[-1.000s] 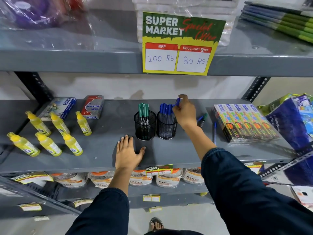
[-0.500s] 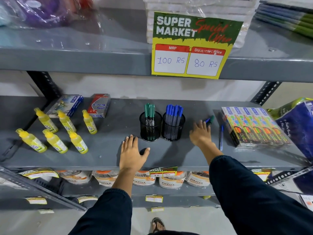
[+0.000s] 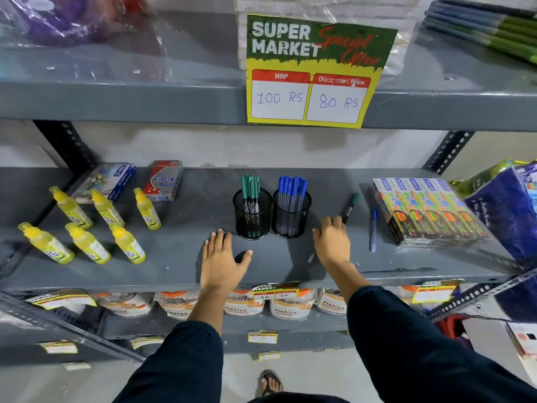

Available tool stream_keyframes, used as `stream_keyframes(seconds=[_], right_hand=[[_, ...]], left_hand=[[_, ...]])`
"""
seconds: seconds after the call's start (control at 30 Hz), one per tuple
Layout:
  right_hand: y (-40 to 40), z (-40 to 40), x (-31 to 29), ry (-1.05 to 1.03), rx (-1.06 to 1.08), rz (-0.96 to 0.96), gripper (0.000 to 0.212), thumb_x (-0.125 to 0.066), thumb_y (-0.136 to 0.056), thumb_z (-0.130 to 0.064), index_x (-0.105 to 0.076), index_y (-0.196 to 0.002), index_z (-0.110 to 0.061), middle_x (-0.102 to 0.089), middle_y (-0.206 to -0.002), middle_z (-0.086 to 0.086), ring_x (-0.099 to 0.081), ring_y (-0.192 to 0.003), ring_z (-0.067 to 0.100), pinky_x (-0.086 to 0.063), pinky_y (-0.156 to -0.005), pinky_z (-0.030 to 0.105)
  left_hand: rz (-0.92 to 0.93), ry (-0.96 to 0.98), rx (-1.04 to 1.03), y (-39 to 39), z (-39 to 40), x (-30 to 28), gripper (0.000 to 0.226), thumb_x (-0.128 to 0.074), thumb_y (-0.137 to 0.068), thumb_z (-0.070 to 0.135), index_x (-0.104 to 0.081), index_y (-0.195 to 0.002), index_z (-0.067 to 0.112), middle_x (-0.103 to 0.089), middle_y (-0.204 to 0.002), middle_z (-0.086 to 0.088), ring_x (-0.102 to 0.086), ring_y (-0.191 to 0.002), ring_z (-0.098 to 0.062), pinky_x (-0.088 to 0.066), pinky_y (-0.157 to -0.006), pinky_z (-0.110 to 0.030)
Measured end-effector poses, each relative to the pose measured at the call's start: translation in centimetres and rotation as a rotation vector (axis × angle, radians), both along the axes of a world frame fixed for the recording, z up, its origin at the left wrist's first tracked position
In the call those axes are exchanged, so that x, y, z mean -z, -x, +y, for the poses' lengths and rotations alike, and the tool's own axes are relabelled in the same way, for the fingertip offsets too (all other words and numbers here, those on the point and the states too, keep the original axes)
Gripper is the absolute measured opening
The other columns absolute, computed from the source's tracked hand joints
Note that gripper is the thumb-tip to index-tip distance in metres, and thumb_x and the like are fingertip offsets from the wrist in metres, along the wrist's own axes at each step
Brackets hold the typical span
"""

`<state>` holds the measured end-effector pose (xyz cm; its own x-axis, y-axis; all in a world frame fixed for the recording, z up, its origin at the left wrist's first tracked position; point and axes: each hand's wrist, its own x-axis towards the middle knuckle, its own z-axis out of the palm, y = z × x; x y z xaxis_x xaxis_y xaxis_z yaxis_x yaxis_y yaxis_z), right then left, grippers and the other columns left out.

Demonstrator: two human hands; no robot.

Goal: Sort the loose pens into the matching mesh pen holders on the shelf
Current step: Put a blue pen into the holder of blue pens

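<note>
Two black mesh holders stand mid-shelf: the left holder (image 3: 252, 219) has green pens, the right holder (image 3: 291, 218) has blue pens. A loose green pen (image 3: 350, 205) lies to the right of them, and a loose blue pen (image 3: 373, 229) lies further right. My right hand (image 3: 332, 242) rests palm down just right of the blue holder, its fingers curled over a pen whose pale tip (image 3: 311, 257) sticks out at the lower left; the fingertips touch the green pen's near end. My left hand (image 3: 220, 260) lies flat on the shelf in front of the green holder, fingers spread.
Several yellow glue bottles (image 3: 87, 228) lie on the shelf's left part, with two flat boxes (image 3: 164, 181) behind them. Colourful packs (image 3: 430, 210) and a blue bag (image 3: 505, 210) fill the right end. A price sign (image 3: 313, 71) hangs from the upper shelf.
My right hand left the blue holder, reached right to the loose pens and has drawn back toward me; one blue pen beside the green one is gone. The left hand stayed put.
</note>
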<state>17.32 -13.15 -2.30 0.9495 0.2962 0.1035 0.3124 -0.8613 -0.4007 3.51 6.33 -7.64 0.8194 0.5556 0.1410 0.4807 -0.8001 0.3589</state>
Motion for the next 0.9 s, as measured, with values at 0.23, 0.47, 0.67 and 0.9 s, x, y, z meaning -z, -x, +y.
stream_keyframes(seconds=[0.23, 0.47, 0.67, 0.9], right_hand=[[-2.0, 1.2, -2.4, -0.269, 0.215, 0.204, 0.027, -0.048, -0.083, 0.004, -0.045, -0.110, 0.002, -0.052, -0.108, 0.024, -0.056, -0.092, 0.040, -0.045, -0.071, 0.039], [-4.3, 3.8, -9.3, -0.798, 0.126, -0.169, 0.053, -0.053, -0.083, -0.003, -0.040, -0.133, -0.014, -0.049, -0.118, 0.016, -0.058, -0.077, 0.024, -0.048, -0.077, 0.034], [-3.3, 5.6, -7.9, -0.606, -0.111, -0.135, 0.047, -0.050, -0.086, 0.002, -0.040, -0.129, -0.014, -0.055, -0.112, 0.018, -0.059, -0.076, 0.028, -0.053, -0.072, 0.040], [-4.0, 4.1, -4.9, -0.537, -0.116, -0.171, 0.039, -0.055, -0.091, -0.016, -0.048, -0.129, -0.012, -0.044, -0.124, 0.015, -0.049, -0.110, 0.026, -0.037, -0.094, 0.023]], left_hand=[[-0.002, 0.006, -0.002, 0.0, 0.1, 0.0, 0.075, -0.040, -0.085, 0.059, -0.027, -0.140, 0.010, -0.023, -0.153, -0.011, -0.012, -0.142, -0.026, -0.005, -0.115, -0.038], [-0.008, 0.019, -0.013, -0.1, 0.1, 0.1, 0.074, -0.043, -0.085, 0.058, -0.028, -0.140, 0.010, -0.025, -0.152, -0.011, -0.014, -0.141, -0.027, -0.008, -0.117, -0.039], [-0.004, 0.030, -0.009, -0.1, 0.2, 0.1, 0.075, -0.043, -0.085, 0.058, -0.027, -0.140, 0.011, -0.024, -0.153, -0.011, -0.013, -0.142, -0.026, -0.008, -0.117, -0.039], [-0.003, 0.022, -0.007, 0.0, 0.1, 0.1, 0.074, -0.040, -0.085, 0.060, -0.027, -0.140, 0.012, -0.023, -0.153, -0.010, -0.011, -0.142, -0.026, -0.007, -0.116, -0.039]])
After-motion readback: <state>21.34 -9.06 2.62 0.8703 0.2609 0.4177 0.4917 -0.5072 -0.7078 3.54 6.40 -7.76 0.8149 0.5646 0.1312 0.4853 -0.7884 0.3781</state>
